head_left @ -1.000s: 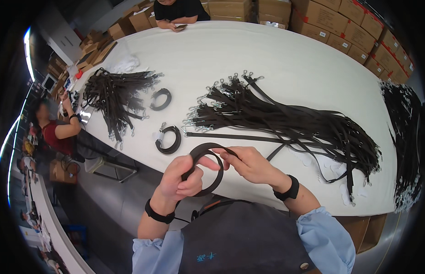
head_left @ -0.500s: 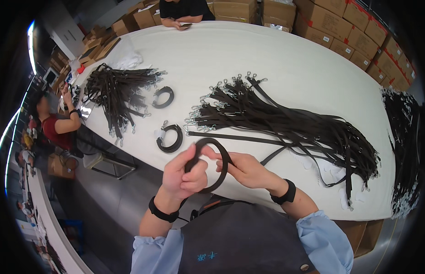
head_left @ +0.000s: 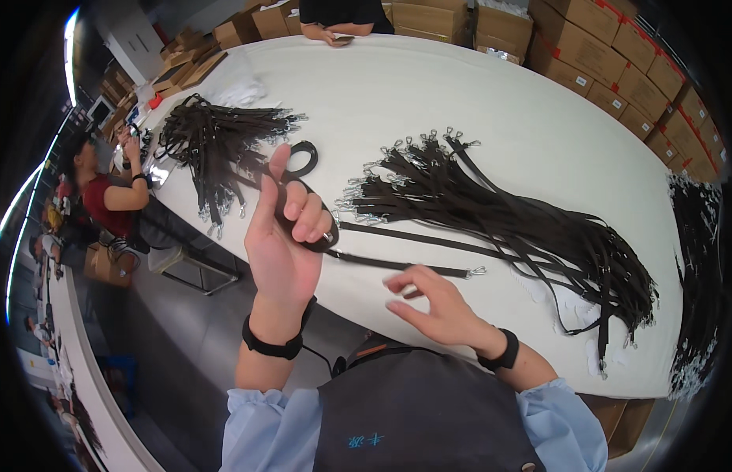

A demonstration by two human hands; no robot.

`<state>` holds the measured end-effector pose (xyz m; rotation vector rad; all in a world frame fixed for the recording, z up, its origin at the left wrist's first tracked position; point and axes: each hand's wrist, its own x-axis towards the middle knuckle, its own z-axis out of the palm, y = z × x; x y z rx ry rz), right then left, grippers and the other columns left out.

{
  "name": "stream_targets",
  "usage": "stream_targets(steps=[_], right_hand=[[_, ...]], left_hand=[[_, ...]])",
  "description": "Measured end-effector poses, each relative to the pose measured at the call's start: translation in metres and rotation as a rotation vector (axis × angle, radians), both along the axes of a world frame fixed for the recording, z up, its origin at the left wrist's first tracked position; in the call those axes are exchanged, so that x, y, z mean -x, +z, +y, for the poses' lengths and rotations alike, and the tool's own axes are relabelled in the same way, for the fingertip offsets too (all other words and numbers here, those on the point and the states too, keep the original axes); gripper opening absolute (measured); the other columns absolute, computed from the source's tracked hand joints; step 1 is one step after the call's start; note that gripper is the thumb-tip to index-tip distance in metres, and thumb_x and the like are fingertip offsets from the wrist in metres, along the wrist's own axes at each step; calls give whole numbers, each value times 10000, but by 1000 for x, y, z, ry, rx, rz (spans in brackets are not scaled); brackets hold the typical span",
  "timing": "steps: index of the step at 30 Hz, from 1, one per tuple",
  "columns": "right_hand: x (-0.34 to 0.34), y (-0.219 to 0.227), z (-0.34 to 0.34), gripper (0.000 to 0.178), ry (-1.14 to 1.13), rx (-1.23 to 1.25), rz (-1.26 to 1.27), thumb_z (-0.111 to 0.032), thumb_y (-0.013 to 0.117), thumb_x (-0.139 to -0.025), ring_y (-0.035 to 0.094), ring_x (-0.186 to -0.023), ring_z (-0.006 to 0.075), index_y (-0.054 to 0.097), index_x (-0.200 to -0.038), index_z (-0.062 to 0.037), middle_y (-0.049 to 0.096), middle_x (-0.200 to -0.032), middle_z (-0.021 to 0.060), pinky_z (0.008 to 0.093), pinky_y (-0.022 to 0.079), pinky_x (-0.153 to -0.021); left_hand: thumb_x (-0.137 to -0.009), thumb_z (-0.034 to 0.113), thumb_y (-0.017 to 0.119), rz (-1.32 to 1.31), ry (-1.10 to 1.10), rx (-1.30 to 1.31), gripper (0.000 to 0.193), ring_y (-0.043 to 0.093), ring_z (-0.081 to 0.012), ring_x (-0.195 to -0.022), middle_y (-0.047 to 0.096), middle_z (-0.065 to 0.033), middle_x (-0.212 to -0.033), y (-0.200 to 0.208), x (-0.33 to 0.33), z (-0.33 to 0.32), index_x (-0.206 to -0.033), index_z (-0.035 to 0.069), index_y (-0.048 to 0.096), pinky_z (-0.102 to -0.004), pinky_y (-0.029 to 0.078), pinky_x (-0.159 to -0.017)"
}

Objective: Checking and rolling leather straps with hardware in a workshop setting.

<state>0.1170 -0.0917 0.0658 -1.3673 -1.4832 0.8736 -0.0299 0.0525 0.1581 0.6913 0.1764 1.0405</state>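
Observation:
My left hand [head_left: 286,236] is raised over the table's near edge. Its last fingers curl round a black strap, while the thumb and index finger point up. A strap length [head_left: 405,263] runs from beside that hand to the right and ends in a metal clip [head_left: 477,271]. How the strap is wound at the palm is partly hidden by the fingers. A small black coil [head_left: 328,228] shows behind the hand; another coiled strap [head_left: 305,159] lies farther back. My right hand [head_left: 438,308], fingers apart and holding nothing, hovers near the strap's clip end.
A big heap of black straps with metal clips [head_left: 508,204] covers the right of the white table [head_left: 342,86]. Another heap [head_left: 216,141] lies left, and more straps [head_left: 696,275] at the far right. Cardboard boxes [head_left: 594,47] stand behind. Two people are at the table's far and left sides.
My hands have parted: the left moved up and left, the right dropped back and let go. The loop held between them is gone, and a straight strap with a clip now lies to the right.

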Motion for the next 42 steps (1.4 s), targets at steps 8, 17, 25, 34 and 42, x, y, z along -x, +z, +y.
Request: stream_targets(steps=[8, 17, 25, 34, 42], right_hand=[[41, -37, 103, 901, -211, -186, -47, -331, 682, -776, 229, -1316, 400, 146, -1398, 38, 261, -1397, 266, 468, 176, -1084], [53, -43, 136, 488, -286, -266, 47, -245, 694, -772, 533, -956, 279, 474, -1146, -22, 552, -1034, 140, 358, 422, -845], [21, -13, 17, 291, 179, 103, 212, -209, 598, -883, 598, -762, 161, 574, -1102, -19, 625, -881, 86, 282, 467, -683], [-36, 73, -5, 313, -16, -289, -249, -159, 668, -813, 578, -624, 133, 566, -1097, -76, 584, -854, 49, 247, 438, -498], [-50, 59, -22, 247, -40, -247, -526, -203, 629, -835, 558, -604, 170, 611, -1055, -93, 580, -804, 38, 287, 420, -497]], left_hand=[[-1013, 261, 221, -342, -429, 78, 421, 362, -89, -488, 376, -5, -681, 64, 2, -39, -1385, 75, 288, -240, 317, -480], [-1010, 303, 196, -494, -579, 12, 471, 389, -114, -503, 373, -22, -718, 109, 22, -49, -1403, 45, 162, -254, 328, -480], [-981, 225, 391, 109, 402, -215, 301, 328, -78, -578, 332, 27, -675, 68, 60, 64, -1228, 60, 443, -219, 307, -544], [-996, 313, 310, 805, -14, -195, 431, 480, -122, -646, 451, -5, -711, -31, 10, 22, -1331, 42, 335, -261, 413, -643], [-978, 238, 390, 87, -67, 150, 349, 426, -99, -675, 414, 12, -756, -19, 7, 48, -1289, 83, 424, -264, 397, -677]])
